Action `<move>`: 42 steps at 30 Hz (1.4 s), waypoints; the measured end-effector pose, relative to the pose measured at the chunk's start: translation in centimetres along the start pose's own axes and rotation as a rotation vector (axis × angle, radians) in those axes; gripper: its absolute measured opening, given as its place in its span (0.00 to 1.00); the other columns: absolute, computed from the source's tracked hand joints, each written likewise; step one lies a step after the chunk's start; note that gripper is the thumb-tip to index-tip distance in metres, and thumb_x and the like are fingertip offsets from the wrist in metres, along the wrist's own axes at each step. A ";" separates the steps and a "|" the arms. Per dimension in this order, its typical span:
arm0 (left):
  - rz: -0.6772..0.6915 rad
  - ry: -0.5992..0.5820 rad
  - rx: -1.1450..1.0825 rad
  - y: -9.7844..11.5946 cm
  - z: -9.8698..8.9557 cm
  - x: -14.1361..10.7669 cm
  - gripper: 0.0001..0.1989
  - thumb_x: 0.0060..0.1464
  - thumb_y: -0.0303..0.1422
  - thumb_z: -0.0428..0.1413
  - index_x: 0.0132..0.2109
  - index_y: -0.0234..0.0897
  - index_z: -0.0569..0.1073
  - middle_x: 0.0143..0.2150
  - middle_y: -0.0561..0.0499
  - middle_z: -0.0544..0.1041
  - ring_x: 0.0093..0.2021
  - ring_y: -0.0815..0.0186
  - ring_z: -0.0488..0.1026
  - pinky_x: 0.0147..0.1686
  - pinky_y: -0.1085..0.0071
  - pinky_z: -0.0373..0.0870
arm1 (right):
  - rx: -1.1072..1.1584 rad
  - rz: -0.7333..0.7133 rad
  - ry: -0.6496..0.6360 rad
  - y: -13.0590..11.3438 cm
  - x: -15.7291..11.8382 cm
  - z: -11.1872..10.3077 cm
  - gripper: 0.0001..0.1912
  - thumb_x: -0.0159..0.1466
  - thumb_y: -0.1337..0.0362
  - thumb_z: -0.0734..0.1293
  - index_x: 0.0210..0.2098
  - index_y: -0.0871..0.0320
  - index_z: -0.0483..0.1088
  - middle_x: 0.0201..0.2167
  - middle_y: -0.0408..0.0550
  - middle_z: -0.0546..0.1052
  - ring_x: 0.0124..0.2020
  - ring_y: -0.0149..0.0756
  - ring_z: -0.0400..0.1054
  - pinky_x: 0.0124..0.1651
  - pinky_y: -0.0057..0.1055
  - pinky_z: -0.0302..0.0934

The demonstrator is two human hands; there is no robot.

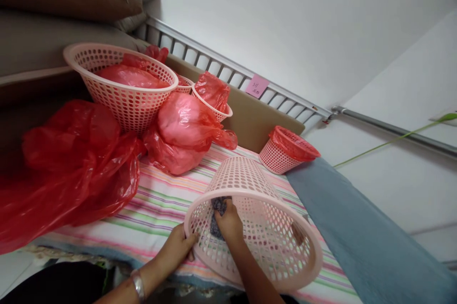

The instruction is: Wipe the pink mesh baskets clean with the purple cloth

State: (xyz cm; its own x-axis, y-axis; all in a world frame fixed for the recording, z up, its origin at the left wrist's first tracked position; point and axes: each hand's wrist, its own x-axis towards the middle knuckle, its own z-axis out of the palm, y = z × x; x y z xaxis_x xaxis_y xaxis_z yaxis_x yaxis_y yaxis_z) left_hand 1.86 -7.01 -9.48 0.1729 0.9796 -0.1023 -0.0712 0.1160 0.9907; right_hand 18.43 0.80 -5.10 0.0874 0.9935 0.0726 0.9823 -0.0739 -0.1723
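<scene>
A pink perforated plastic basket (246,193) lies on its side in front of me, its wide mouth towards me. My left hand (178,244) is closed on the left part of its rim, thumb inside. Reaching into the basket, my right hand (230,222) presses a dark grey, speckled cloth (217,228) against the inner left wall. The fingers are partly hidden by the cloth and the back of the hand.
A large pink basket (132,104) with red plastic inside stands back left. Red plastic bags (82,161) lie below it. Farther right is a small basket (278,156) lined with red plastic. Striped cloth (157,199) covers the bed, beside a metal rail (214,56).
</scene>
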 end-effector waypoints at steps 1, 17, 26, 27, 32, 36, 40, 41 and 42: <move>0.002 0.000 -0.002 -0.1 0.0 0.0 0.21 0.51 0.49 0.50 0.28 0.34 0.68 0.13 0.54 0.68 0.13 0.67 0.67 0.15 0.75 0.59 | 0.007 -0.004 -0.001 -0.1 -0.9 -0.1 0.22 0.59 0.58 0.60 0.51 0.56 0.60 0.46 0.53 0.71 0.46 0.42 0.68 0.42 0.32 0.60; 0.010 0.005 -0.048 0.5 0.0 -0.3 0.16 0.51 0.45 0.50 0.29 0.34 0.67 0.16 0.54 0.70 0.14 0.68 0.67 0.15 0.76 0.60 | 0.205 -0.189 0.021 -1.2 -11.6 0.6 0.18 0.55 0.63 0.63 0.46 0.55 0.64 0.43 0.51 0.73 0.44 0.42 0.70 0.45 0.33 0.63; -0.022 0.016 -0.068 1.0 0.0 -0.3 0.25 0.50 0.53 0.49 0.29 0.33 0.68 0.16 0.51 0.71 0.15 0.67 0.68 0.16 0.73 0.63 | 0.186 -0.130 -0.082 -2.0 -10.2 -0.8 0.18 0.55 0.62 0.63 0.46 0.54 0.63 0.45 0.50 0.72 0.46 0.42 0.69 0.46 0.31 0.61; -0.025 0.018 -0.072 1.0 0.0 -0.2 0.26 0.50 0.54 0.48 0.30 0.33 0.68 0.17 0.51 0.72 0.15 0.66 0.68 0.16 0.73 0.63 | 0.185 -0.127 -0.091 -2.0 -10.1 -0.9 0.18 0.55 0.62 0.62 0.46 0.54 0.63 0.45 0.50 0.72 0.46 0.42 0.69 0.46 0.32 0.61; -0.017 0.020 -0.085 0.7 0.0 0.0 0.27 0.51 0.55 0.48 0.32 0.32 0.69 0.17 0.51 0.72 0.15 0.66 0.69 0.15 0.74 0.63 | 0.165 -0.127 -0.095 -2.0 -9.5 -0.7 0.19 0.55 0.62 0.62 0.47 0.54 0.62 0.46 0.51 0.72 0.47 0.43 0.68 0.47 0.32 0.60; 0.000 0.020 -0.083 1.0 -0.1 -0.2 0.26 0.52 0.54 0.47 0.31 0.32 0.69 0.17 0.51 0.72 0.15 0.68 0.69 0.15 0.75 0.64 | 0.161 -0.132 -0.080 -1.8 -9.0 -0.4 0.20 0.56 0.61 0.61 0.48 0.54 0.61 0.46 0.51 0.72 0.48 0.42 0.67 0.47 0.31 0.59; -0.004 0.003 -0.078 1.2 -0.1 -0.3 0.27 0.52 0.55 0.47 0.31 0.31 0.69 0.16 0.51 0.71 0.14 0.67 0.69 0.15 0.75 0.64 | 0.146 -0.134 -0.058 -1.8 -8.1 -0.3 0.19 0.56 0.61 0.61 0.48 0.54 0.61 0.46 0.50 0.71 0.47 0.41 0.67 0.46 0.31 0.59; -0.003 -0.003 -0.077 1.3 -0.1 -0.3 0.27 0.52 0.55 0.47 0.31 0.31 0.69 0.16 0.51 0.71 0.14 0.67 0.69 0.15 0.75 0.64 | 0.138 -0.130 -0.057 -1.8 -7.7 -0.4 0.19 0.57 0.61 0.61 0.48 0.54 0.61 0.46 0.51 0.71 0.47 0.41 0.67 0.46 0.31 0.59; -0.002 -0.008 -0.073 1.3 -0.1 -0.2 0.28 0.52 0.55 0.47 0.31 0.31 0.69 0.16 0.50 0.72 0.14 0.67 0.69 0.15 0.75 0.64 | 0.126 -0.120 -0.060 -1.8 -7.2 -0.5 0.19 0.57 0.60 0.61 0.48 0.55 0.61 0.46 0.51 0.71 0.47 0.42 0.67 0.45 0.31 0.59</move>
State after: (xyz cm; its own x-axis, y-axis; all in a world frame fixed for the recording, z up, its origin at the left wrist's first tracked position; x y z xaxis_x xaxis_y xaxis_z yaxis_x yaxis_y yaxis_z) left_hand 1.62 -7.09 -8.21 0.1808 0.9781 -0.1029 -0.1422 0.1295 0.9813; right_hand 16.07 -6.30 -4.85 -0.0432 0.9982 0.0420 0.9561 0.0535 -0.2882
